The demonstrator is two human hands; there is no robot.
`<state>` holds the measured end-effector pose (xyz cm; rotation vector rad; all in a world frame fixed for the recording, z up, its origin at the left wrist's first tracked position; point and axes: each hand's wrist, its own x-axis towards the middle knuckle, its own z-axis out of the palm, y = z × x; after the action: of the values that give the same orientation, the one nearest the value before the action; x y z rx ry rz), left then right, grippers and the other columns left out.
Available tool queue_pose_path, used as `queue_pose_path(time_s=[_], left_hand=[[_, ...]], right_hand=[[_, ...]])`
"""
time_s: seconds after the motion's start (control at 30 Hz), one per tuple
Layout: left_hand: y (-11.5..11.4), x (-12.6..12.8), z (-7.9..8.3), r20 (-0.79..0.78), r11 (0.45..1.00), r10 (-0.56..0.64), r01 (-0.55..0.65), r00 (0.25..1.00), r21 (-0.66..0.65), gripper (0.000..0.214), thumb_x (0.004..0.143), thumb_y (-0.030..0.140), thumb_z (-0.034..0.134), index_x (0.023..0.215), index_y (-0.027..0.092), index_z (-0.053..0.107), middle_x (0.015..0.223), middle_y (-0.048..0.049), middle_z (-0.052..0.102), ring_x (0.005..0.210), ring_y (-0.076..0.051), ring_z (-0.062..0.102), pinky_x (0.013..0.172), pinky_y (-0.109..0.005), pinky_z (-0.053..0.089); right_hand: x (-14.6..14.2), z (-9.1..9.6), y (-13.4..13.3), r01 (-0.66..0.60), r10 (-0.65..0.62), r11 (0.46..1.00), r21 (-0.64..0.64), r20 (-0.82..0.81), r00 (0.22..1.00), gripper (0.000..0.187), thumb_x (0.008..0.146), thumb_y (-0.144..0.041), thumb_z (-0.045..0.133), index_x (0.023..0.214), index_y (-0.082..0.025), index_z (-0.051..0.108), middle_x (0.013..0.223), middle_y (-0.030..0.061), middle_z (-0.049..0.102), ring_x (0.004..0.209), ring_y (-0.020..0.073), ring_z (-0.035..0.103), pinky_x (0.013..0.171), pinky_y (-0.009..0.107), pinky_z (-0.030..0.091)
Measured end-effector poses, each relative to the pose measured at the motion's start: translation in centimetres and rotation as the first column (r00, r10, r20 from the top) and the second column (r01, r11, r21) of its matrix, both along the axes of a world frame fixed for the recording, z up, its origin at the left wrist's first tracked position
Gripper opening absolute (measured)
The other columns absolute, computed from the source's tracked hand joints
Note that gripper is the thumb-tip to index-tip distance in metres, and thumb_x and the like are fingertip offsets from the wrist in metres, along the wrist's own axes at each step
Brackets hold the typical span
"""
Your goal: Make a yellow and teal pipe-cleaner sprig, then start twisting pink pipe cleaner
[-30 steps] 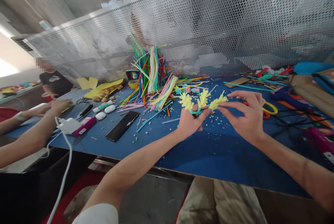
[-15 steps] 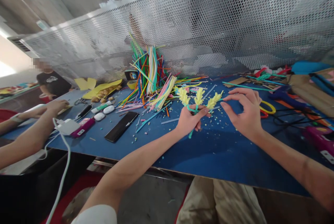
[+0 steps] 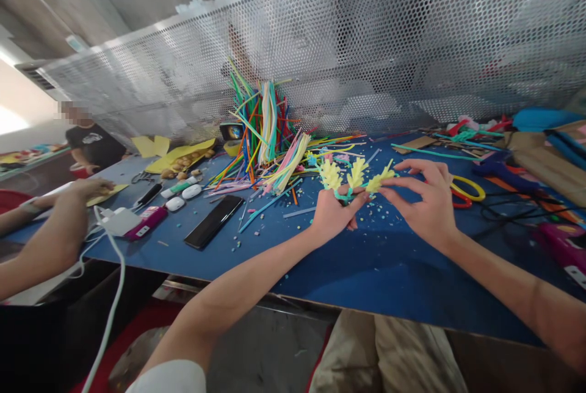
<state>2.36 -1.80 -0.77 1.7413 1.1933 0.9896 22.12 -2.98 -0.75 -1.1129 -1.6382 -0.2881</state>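
Observation:
My left hand [image 3: 336, 213] is closed around a bunch of yellow pipe-cleaner sprigs [image 3: 356, 174], fluffy and shaped like ears of wheat. Three yellow heads fan out above the fingers, the rightmost one leaning right. A teal pipe cleaner [image 3: 343, 195] is wrapped around the stems by the thumb. On the other side, my right hand [image 3: 423, 198] has thumb and index finger pinched together beside the rightmost head. They seem to grip the free end of the teal pipe cleaner, mostly hidden behind that head and the fingertips.
A large pile of coloured pipe cleaners [image 3: 268, 137] stands against the perforated metal screen [image 3: 412, 45]. On the blue table lie a black phone [image 3: 213, 222], a purple power strip [image 3: 146, 223] and yellow-handled scissors [image 3: 469, 187]. Another person's arms [image 3: 59, 216] rest at the left.
My right hand has come left and closer to my left hand, its fingertips now at the rightmost yellow head. The bunch has shifted slightly right, and its teal tail below my left hand no longer shows.

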Motion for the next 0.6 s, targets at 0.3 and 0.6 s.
queue_pose_path(time_s=[0.3, 0.6], left_hand=[[-0.29, 0.09, 0.21, -0.053, 0.997, 0.034, -0.030, 0.998, 0.065, 0.045, 0.086, 0.058, 0.056, 0.081, 0.016, 0.072, 0.047, 0.0005, 0.062, 0.033, -0.009, 0.053, 0.042, -0.018, 0.045], [-0.62, 0.14, 0.17, -0.092, 0.992, -0.038, 0.049, 0.995, 0.117, 0.044, 0.091, 0.054, 0.050, 0.085, 0.018, 0.073, 0.047, 0.0004, 0.062, 0.036, -0.009, 0.054, 0.045, -0.019, 0.047]], right_hand=[[-0.31, 0.21, -0.29, 0.039, -0.040, 0.998, 0.052, 0.035, 0.999, 0.005, 0.077, -0.036, 0.075, 0.078, -0.030, 0.076, 0.106, 0.0019, 0.067, 0.099, 0.0234, 0.052, 0.090, 0.043, 0.035], [-0.42, 0.16, -0.53, 0.111, -0.129, 0.981, 0.160, 0.105, 0.986, 0.005, 0.072, -0.032, 0.078, 0.075, -0.031, 0.074, 0.099, -0.0015, 0.071, 0.099, 0.0243, 0.054, 0.092, 0.045, 0.034]])
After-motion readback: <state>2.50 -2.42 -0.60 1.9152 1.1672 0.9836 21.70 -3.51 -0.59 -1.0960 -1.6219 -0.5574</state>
